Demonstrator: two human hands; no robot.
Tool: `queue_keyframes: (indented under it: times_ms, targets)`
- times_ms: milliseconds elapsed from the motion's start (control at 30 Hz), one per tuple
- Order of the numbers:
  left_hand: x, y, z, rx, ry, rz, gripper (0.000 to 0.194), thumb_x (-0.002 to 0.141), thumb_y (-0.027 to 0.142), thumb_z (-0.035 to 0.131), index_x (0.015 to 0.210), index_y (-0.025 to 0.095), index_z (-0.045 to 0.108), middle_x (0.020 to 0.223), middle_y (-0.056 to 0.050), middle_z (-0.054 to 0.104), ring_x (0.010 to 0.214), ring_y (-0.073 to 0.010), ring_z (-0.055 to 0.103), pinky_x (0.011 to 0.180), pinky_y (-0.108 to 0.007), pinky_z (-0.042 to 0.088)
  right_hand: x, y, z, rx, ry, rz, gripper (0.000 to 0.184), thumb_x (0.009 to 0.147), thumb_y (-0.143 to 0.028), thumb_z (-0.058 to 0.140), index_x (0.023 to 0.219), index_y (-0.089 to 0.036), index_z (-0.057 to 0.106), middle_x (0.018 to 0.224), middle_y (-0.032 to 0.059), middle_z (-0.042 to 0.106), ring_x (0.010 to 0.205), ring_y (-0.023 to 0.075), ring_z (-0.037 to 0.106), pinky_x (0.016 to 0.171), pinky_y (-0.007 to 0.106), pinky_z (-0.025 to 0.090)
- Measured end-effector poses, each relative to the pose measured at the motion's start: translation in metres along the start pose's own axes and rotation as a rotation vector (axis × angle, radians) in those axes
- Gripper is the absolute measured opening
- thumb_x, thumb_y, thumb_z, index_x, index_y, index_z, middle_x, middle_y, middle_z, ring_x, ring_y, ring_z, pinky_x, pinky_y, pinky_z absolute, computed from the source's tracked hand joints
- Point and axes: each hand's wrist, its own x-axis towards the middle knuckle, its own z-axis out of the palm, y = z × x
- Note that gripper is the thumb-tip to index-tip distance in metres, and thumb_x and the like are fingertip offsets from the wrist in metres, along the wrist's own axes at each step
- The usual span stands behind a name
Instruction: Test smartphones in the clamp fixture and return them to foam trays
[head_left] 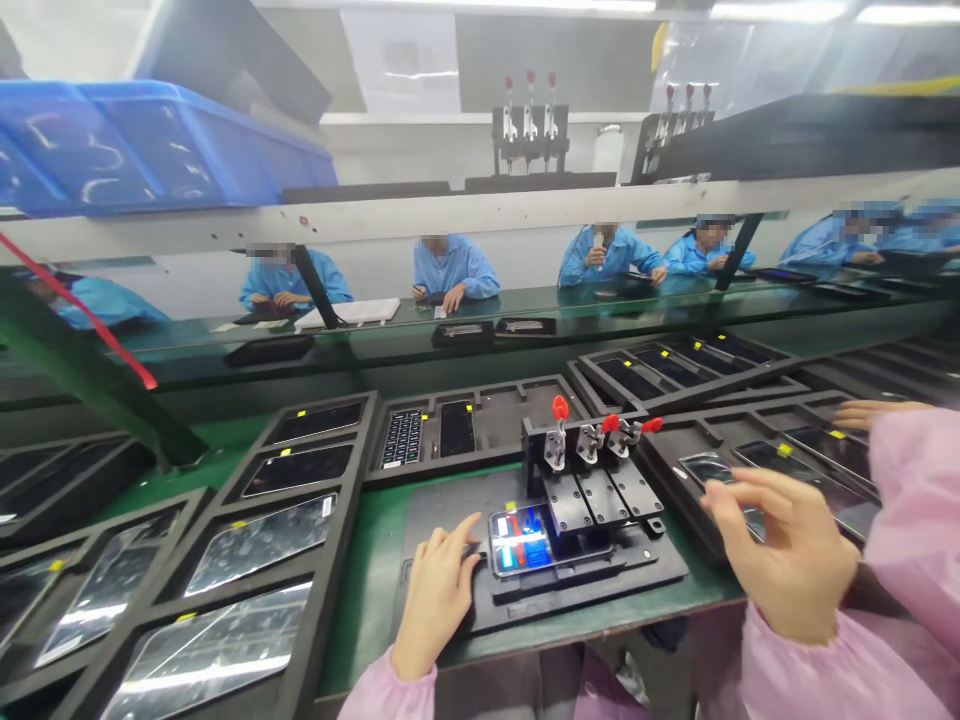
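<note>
A phone [520, 541] with a lit, coloured screen lies in a black test fixture [600, 575] on the green bench. Red-handled toggle clamps [592, 435] stand at the fixture's back, over three black plates. My left hand [436, 595] rests on the fixture's left side, fingers lightly spread, fingertips touching the phone's left edge; it holds nothing. My right hand [784, 560] hovers to the right of the fixture, above a tray of phones [787, 465], fingers apart and curved, with nothing in them.
Black trays with film-covered phones [255, 545] fill the left side. More trays [465, 430] lie behind the fixture and at the back right. Another person's hand [870, 412] and pink sleeve reach in at right. Workers in blue sit across a conveyor. Blue bins [150, 145] sit on a shelf.
</note>
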Motion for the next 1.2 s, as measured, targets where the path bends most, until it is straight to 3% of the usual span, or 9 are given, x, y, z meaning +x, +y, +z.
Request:
queue_keyframes:
  times_ms: [133,200,367,533,667,833,1033,1200]
  targets:
    - [-0.030,-0.045,-0.026,0.105,0.033,-0.124,0.046,0.088,0.016,0.035,0.132,0.028,0.036,0.098,-0.004,0.063,0.089,-0.0207,0.058,0.076,-0.038,0.047,-0.033,-0.007,-0.003,0.030,-0.219,-0.108,0.008,0.076,-0.029,0.061,0.078,-0.021,0.060,0.062,-0.0022,0.061,0.050,0.0095,0.056,0.059,0.023,0.047]
    - [-0.044,-0.057,-0.034,0.101,0.112,-0.184,0.047,0.089,0.016,0.031,0.135,0.025,0.032,0.110,-0.007,0.059,0.100,-0.0213,0.056,0.086,-0.041,0.046,-0.048,-0.016,0.005,0.116,-0.344,-0.203,0.005,0.078,-0.025,0.059,0.075,-0.021,0.059,0.062,-0.0025,0.060,0.051,0.0094,0.056,0.058,0.022,0.047]
    - [-0.056,-0.055,-0.048,0.047,0.252,-0.294,0.040,0.091,0.025,0.033,0.131,0.023,0.037,0.132,-0.008,0.045,0.122,-0.0210,0.044,0.104,-0.044,0.036,-0.086,-0.042,0.033,0.364,-0.563,-0.302,0.007,0.077,-0.013,0.057,0.078,-0.019,0.054,0.064,-0.0014,0.058,0.054,0.0087,0.053,0.057,0.021,0.045]
    - [-0.022,-0.047,-0.063,0.091,0.181,-0.138,0.034,0.089,0.024,0.037,0.121,0.025,0.050,0.129,-0.006,0.051,0.118,-0.0195,0.048,0.100,-0.041,0.040,-0.115,-0.059,0.055,0.491,-0.708,-0.294,0.006,0.079,-0.012,0.054,0.079,-0.019,0.053,0.063,-0.0007,0.056,0.054,0.0084,0.050,0.055,0.022,0.043]
    - [0.012,-0.048,-0.067,0.109,0.035,-0.082,0.034,0.084,0.014,0.044,0.112,0.025,0.059,0.108,-0.003,0.066,0.101,-0.0193,0.057,0.089,-0.037,0.047,-0.126,-0.064,0.067,0.521,-0.759,-0.249,0.006,0.081,-0.014,0.052,0.079,-0.019,0.054,0.063,-0.0009,0.056,0.055,0.0086,0.050,0.055,0.022,0.042]
    - [0.024,-0.050,-0.064,0.105,0.017,-0.108,0.038,0.081,0.007,0.043,0.110,0.025,0.061,0.073,-0.002,0.068,0.078,-0.0196,0.061,0.072,-0.032,0.048,-0.132,-0.069,0.077,0.560,-0.779,-0.217,0.005,0.081,-0.014,0.052,0.079,-0.018,0.055,0.064,-0.0015,0.056,0.056,0.0084,0.050,0.055,0.022,0.043]
    - [0.014,-0.054,-0.062,0.051,0.071,-0.129,0.036,0.080,0.005,0.042,0.104,0.023,0.062,0.073,0.000,0.068,0.075,-0.0162,0.062,0.073,-0.029,0.049,-0.131,-0.069,0.089,0.520,-0.727,-0.198,0.006,0.081,-0.014,0.051,0.081,-0.019,0.055,0.070,0.0003,0.057,0.061,0.0099,0.053,0.060,0.023,0.045]
    - [-0.002,-0.053,-0.058,0.002,0.169,-0.147,0.030,0.084,0.011,0.040,0.097,0.023,0.064,0.088,-0.002,0.069,0.082,-0.0157,0.064,0.077,-0.031,0.051,-0.130,-0.068,0.110,0.345,-0.724,-0.217,0.019,0.084,-0.021,0.049,0.102,-0.020,0.056,0.085,0.0044,0.058,0.079,0.0148,0.057,0.074,0.030,0.049]
